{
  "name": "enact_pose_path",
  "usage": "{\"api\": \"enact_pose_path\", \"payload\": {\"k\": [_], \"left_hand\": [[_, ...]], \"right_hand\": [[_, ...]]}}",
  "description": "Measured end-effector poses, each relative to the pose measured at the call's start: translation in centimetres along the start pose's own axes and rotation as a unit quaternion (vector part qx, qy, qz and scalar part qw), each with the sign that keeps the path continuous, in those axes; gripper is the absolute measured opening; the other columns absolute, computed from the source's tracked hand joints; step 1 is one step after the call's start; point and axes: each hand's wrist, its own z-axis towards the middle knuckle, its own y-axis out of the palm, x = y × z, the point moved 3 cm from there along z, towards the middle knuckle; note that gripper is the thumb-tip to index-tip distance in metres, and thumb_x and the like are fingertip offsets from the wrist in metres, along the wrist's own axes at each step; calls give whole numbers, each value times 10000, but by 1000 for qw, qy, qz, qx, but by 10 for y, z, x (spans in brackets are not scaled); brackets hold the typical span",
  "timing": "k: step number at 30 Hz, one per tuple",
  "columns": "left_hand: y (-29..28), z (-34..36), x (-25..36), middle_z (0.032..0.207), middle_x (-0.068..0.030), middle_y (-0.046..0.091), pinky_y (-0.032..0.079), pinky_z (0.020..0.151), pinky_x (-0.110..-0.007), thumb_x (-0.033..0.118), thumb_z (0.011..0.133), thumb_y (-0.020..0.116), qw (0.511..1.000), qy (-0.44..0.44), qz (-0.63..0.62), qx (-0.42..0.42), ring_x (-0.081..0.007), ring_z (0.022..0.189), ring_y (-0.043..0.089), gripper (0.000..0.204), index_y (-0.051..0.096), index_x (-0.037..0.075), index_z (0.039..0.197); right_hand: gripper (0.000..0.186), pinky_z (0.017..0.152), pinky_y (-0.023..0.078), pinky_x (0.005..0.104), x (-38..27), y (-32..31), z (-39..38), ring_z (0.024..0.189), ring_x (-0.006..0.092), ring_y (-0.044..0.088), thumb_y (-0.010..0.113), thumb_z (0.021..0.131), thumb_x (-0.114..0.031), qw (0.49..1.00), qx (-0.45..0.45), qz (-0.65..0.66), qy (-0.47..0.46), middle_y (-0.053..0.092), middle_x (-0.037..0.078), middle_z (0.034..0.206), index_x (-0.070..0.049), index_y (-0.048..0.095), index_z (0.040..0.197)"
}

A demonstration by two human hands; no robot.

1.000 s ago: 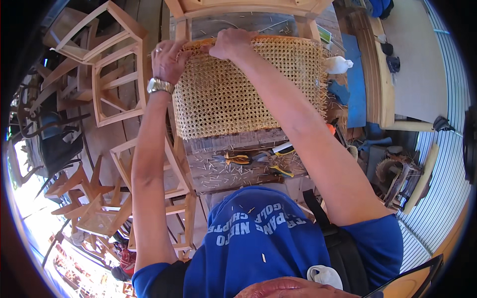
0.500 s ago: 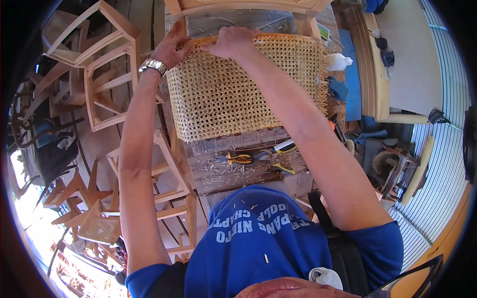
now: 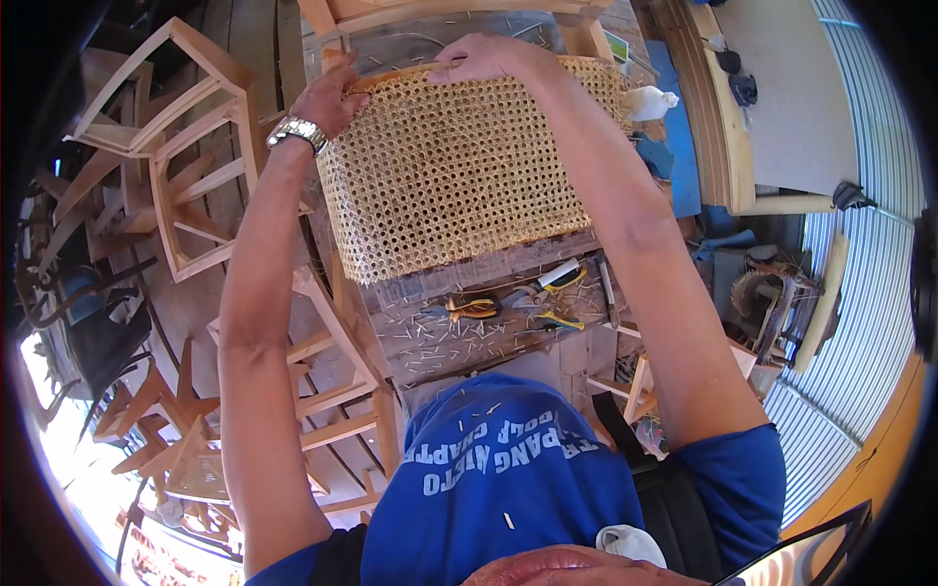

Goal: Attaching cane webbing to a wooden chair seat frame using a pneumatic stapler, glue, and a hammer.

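Observation:
A sheet of woven cane webbing [image 3: 445, 186] lies over the workbench, its far edge along a wooden rail [image 3: 403, 74]. At the far left corner my left hand [image 3: 330, 103], with a metal-band watch [image 3: 296, 131] at the wrist, grips the webbing's edge, the fingers curled on it. My right hand [image 3: 487, 59] lies farther right along the same edge, its bent fingers pressed on the cane and rail; its fingertips are partly hidden. Nearer me on the bench are orange-handled pliers [image 3: 473, 309], a yellow-and-black handled tool [image 3: 559, 320] and another with a pale blade [image 3: 559, 276].
Scattered cane scraps [image 3: 440, 344] cover the near bench. A wooden frame [image 3: 459, 14] stands at the far edge. Wooden chair frames [image 3: 200, 181] crowd the left. A white bottle [image 3: 652, 103] and a blue board [image 3: 684, 146] are at the right, beside stacked boards [image 3: 705, 107].
My right hand has moved right along the far edge, away from my left hand, which keeps its corner. The whole view has shifted slightly.

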Motion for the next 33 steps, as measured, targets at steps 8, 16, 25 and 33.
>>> {"api": "enact_pose_path", "payload": {"k": [8, 16, 25, 33], "left_hand": [[-2, 21, -12, 1513, -119, 514, 487, 1027, -417, 277, 909, 740, 995, 44, 24, -81, -328, 1237, 621, 759, 360, 154, 1556], [-12, -8, 15, 1541, -83, 483, 567, 886, -420, 310, 863, 774, 998, 64, 25, 13, -328, 1193, 643, 481, 589, 70, 1236], [7, -28, -52, 933, -136, 700, 550, 717, -347, 445, 834, 810, 980, -114, -133, 90, -243, 786, 684, 504, 662, -8, 997], [1, -35, -66, 858, 0, 674, 480, 730, -245, 243, 936, 754, 922, -74, -380, -6, -81, 774, 597, 226, 669, 39, 979]], "right_hand": [[572, 982, 512, 443, -10, 5, 11, 1160, 314, 648, 671, 864, -592, 997, 16, -76, 19, 694, 108, 1231, -208, 663, 1287], [836, 1028, 451, 434, -3, 2, 6, 1240, 328, 581, 430, 886, -817, 997, -17, 40, 56, 626, 167, 1307, -95, 625, 1261], [1001, 1172, 337, 435, 12, -17, 12, 1422, 338, 427, 274, 877, -887, 986, -128, 106, -16, 513, 173, 1493, -101, 580, 1416], [1050, 1159, 353, 438, 14, -12, 15, 1365, 350, 502, 199, 845, -925, 980, -135, 146, 0, 564, 176, 1450, -141, 580, 1429]]}}
